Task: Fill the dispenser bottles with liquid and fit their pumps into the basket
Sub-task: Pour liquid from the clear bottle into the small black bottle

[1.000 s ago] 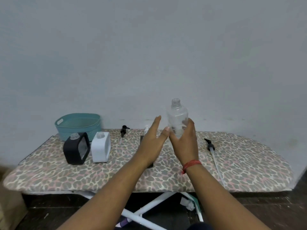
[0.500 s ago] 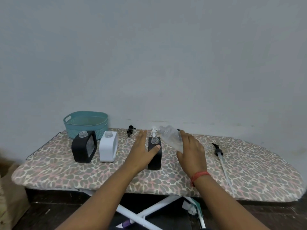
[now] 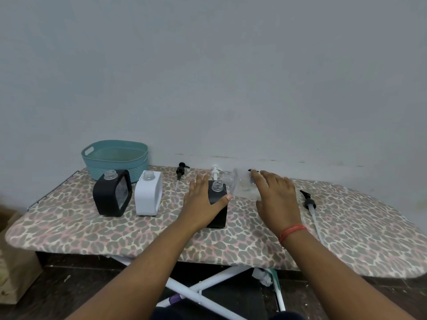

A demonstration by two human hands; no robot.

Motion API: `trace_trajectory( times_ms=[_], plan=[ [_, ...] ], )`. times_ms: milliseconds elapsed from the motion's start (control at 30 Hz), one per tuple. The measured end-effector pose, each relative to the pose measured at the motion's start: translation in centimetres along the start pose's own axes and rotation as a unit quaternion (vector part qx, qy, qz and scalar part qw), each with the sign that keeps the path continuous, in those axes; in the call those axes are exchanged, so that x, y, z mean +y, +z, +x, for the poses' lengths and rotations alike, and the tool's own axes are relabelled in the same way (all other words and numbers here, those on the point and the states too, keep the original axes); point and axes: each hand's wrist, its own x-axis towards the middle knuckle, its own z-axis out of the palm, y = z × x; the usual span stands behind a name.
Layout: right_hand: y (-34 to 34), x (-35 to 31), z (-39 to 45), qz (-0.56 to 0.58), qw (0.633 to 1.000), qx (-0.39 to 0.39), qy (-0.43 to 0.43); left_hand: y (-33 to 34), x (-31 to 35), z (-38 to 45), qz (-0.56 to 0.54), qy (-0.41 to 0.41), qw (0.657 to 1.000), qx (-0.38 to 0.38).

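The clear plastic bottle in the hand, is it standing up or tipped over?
Tipped. The clear plastic bottle lies sideways in the right hand, its open neck pointing at the black square dispenser bottle mouth.

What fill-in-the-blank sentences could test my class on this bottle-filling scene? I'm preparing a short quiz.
1. The right hand tips the clear bottle toward the open neck of a ____ dispenser bottle.
2. The left hand steadies that dispenser with its grip, while the teal basket stands at the board's far ____ corner.
3. Beside the white dispenser stands another dispenser coloured ____.
4. None of the three dispensers has a ____ fitted.

Missing words: black; left; black; pump
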Motion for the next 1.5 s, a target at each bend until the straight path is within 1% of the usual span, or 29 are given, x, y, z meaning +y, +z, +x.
trace_trajectory(
  times_ms=[67, 200, 500, 633, 900, 1033, 1500],
  plan=[
    [0.0, 0.1, 0.2, -0.004, 1.000, 0.004, -0.006, 0.4, -0.5, 0.0, 0.007, -0.013, 1.000, -0.010],
    [-0.2, 0.6, 0.7, -0.030, 0.999, 0.015, -0.027, 1.1, -1.1, 0.2, -0.037, -0.028, 0.999, -0.011],
    [-1.0, 1.3, 1.6, -0.078, 0.995, 0.020, -0.063, 1.2, -0.9, 0.7, 0.034, 0.009, 0.999, 0.025],
    [-1.4, 1.4, 1.9, -0.095, 0.993, 0.016, -0.075, 1.1, -0.6, 0.6, 0.073, 0.004, 0.997, 0.024],
    [-2.1, 1.4, 2.4, -0.123, 0.988, 0.010, -0.092, 1.3, -1.1, 0.8, 0.156, -0.002, 0.986, 0.055],
    [-2.3, 1.4, 2.5, -0.131, 0.986, 0.010, -0.101, 1.3, -0.8, 0.5, 0.171, -0.008, 0.983, 0.060],
    [-2.9, 1.6, 3.3, -0.171, 0.977, -0.001, -0.130, 1.2, -0.2, 0.2, 0.172, -0.018, 0.984, 0.049]
  ],
)
